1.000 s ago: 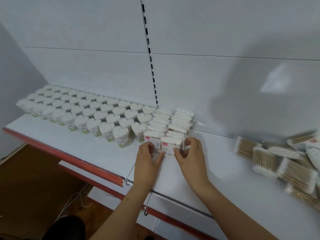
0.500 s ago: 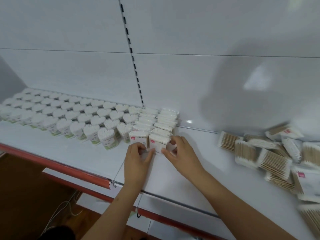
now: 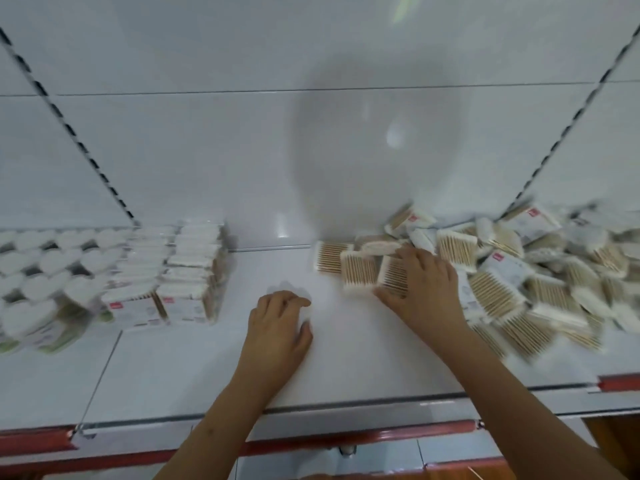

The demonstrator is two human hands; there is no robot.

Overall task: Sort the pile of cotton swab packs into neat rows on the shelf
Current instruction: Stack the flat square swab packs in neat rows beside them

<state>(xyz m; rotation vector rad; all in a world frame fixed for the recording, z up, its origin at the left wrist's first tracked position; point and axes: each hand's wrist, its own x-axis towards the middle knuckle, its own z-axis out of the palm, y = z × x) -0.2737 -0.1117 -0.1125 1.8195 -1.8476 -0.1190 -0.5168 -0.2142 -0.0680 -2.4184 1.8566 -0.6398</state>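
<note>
A loose pile of cotton swab packs [image 3: 526,289] covers the right part of the white shelf [image 3: 194,368]. My right hand [image 3: 424,289] lies on the pile's left edge, thumb and fingers around one cotton swab pack [image 3: 389,271]. Two neat rows of packs [image 3: 188,271] stand at the left, running back to the wall. My left hand [image 3: 278,323] hovers over the bare shelf between rows and pile, fingers loosely curled and holding nothing. The frame is motion-blurred.
Rows of white heart-shaped boxes [image 3: 45,268] fill the shelf's far left, next to the neat packs. A white back panel [image 3: 242,150] rises behind. The shelf's red front edge [image 3: 346,438] runs below my forearms.
Both hands have left the front of the neat rows. The view swung right; my right hand reached to the pile and took hold of a pack, while my left hand drifted to the bare middle.
</note>
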